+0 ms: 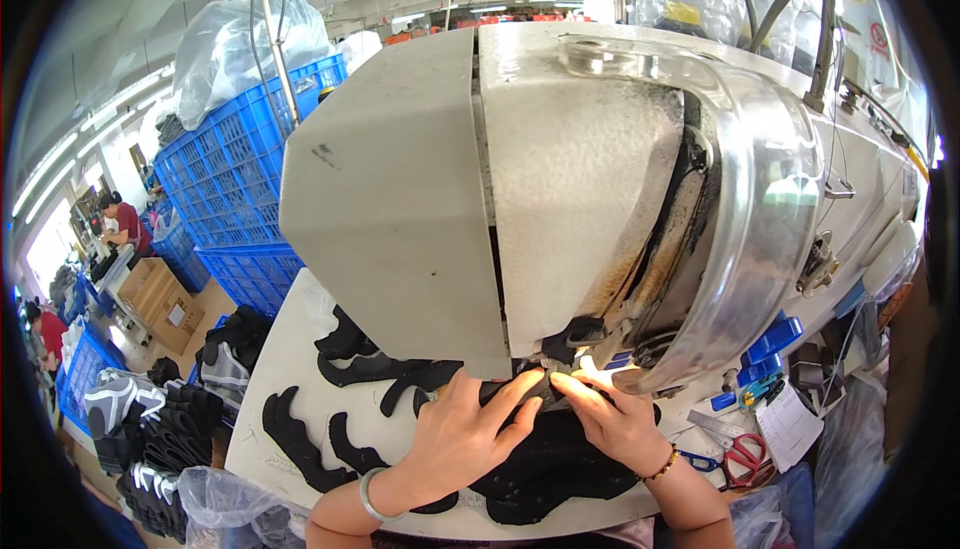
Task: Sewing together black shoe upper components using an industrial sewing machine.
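Observation:
A large off-white sewing machine [400,189] fills the middle of the view, its needle area low above the white table [290,349]. My left hand [470,429] is at the needle area, index finger and thumb reaching forward onto a black fabric piece [560,459]. Opposite it, my right hand [615,424] bends its fingers down on the same piece, fingertips close to the left ones. The cloth hangs toward me over the table's front edge. My fingers hide the exact spot under the needle. Loose curved black cut pieces [295,439] lie left of my left hand.
Red-handled scissors [748,459], a paper sheet [790,424] and a blue holder [770,349] are at the right. Blue crates [230,169] stack behind at the left, above piled black and grey shoe uppers [150,419]. Two people [125,224] work far left.

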Demonstrator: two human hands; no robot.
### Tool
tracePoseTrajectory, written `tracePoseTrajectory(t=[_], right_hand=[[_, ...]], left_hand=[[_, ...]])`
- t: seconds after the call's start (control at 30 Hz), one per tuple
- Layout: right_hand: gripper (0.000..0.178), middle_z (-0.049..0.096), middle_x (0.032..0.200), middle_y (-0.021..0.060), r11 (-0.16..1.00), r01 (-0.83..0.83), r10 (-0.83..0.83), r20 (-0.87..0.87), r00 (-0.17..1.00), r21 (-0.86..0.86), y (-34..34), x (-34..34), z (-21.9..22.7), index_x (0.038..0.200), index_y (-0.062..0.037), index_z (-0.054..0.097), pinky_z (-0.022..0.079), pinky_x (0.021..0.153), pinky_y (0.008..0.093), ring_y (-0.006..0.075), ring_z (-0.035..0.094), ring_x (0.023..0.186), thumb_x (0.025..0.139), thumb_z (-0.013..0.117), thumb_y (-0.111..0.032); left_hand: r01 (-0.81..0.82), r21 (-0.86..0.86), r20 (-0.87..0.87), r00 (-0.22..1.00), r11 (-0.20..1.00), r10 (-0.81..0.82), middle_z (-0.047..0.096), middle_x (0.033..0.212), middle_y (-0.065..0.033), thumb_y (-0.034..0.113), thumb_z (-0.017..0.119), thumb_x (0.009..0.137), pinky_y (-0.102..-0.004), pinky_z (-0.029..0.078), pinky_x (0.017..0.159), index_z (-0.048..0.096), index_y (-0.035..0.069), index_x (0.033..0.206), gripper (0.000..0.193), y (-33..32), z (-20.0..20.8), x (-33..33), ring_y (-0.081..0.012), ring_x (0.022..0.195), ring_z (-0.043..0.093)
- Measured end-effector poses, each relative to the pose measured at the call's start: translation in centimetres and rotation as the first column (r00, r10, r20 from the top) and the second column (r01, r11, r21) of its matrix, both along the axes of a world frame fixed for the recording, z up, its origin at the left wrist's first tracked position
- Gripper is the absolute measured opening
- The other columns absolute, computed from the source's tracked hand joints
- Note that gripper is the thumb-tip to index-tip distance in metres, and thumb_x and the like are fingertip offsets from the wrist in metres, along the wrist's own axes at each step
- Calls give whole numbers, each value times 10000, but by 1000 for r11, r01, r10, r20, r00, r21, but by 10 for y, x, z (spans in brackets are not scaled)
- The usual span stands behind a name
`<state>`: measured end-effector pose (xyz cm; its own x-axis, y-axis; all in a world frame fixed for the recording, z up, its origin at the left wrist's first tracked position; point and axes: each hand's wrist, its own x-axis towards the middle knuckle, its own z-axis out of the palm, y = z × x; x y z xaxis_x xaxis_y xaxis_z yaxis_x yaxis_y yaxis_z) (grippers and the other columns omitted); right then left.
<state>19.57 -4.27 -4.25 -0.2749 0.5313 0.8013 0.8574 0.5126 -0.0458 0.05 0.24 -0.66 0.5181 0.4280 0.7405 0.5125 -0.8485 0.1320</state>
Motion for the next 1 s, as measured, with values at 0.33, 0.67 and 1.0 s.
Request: tracePoseTrajectory(t=[0.33, 0.67, 1.0], right_hand=[[395, 597, 992, 21, 1000, -20, 20, 1, 1000, -17, 0, -1, -1, 1075, -170, 675, 478, 659, 289, 181, 608, 798, 703, 725, -48], [290, 545, 1041, 111, 999, 42, -44, -96, 994, -15, -4, -6, -1, 1049, -42, 639, 407, 888, 406, 305, 512, 1010, 766, 616, 19], [260, 513, 1112, 165, 996, 69, -72, -70, 995, -53, -3, 5, -16, 1111, 16, 585, 379, 941, 403, 317, 498, 1071, 859, 522, 15]], left_hand=[[-13, -40, -5, 1000, 999, 13, 496, 822, -92, 244, 692, 795, -290, 422, 403, 660, 126, 1026, 261, -1, -1, -1, -194, 539, 519], [31, -55, 137, 990, 998, -23, 472, 937, -91, 197, 636, 821, -256, 444, 456, 567, 98, 1074, 280, -3, -7, 4, -196, 729, 555], [84, -70, 115, 991, 994, -76, 469, 1006, -171, 136, 621, 787, -253, 464, 476, 518, -23, 998, 284, -3, -21, 2, -245, 887, 566]])
